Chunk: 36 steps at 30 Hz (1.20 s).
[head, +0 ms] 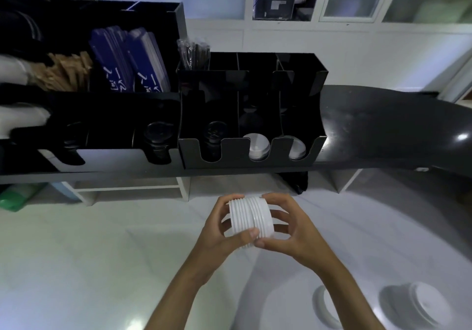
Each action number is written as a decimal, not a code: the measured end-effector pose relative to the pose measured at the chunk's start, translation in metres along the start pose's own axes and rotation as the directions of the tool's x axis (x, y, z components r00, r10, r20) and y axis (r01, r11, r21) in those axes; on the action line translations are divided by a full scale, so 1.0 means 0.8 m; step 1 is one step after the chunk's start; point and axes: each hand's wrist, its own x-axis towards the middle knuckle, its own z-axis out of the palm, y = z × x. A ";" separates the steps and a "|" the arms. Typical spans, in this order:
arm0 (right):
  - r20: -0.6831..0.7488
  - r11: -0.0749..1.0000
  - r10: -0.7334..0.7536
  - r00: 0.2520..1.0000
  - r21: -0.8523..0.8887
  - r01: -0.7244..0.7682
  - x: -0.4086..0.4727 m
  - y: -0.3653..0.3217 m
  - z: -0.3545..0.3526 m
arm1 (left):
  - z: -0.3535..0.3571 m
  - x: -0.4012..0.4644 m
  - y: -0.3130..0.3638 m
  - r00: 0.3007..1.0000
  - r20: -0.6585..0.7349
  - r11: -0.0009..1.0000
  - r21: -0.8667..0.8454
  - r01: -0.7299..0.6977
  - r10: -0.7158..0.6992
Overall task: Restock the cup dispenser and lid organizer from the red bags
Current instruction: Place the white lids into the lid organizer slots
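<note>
White lids [251, 221], stacked on edge, sit clasped between both hands below the counter: left hand [221, 230] grips the stack's nine o'clock end, right hand [286, 227] its three o'clock end. At twelve o'clock stands the black lid organizer [251, 150], partly filled.

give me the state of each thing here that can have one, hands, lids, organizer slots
left hand: gripping the lid stack
right hand: gripping the lid stack's other end
stack of white lids: held on its side, in the air below the counter edge
lid organizer: left slot holds dark lids, middle and right slots hold a few white lids, low
straw compartment: stocked with wrapped straws
white lids on the floor: lying loose
</note>
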 end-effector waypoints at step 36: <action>0.180 0.182 -0.276 0.944 -0.955 0.236 0.212 -0.008 -0.198 | 0.011 0.064 0.021 0.982 -0.151 0.869 -0.494 0.025 -0.115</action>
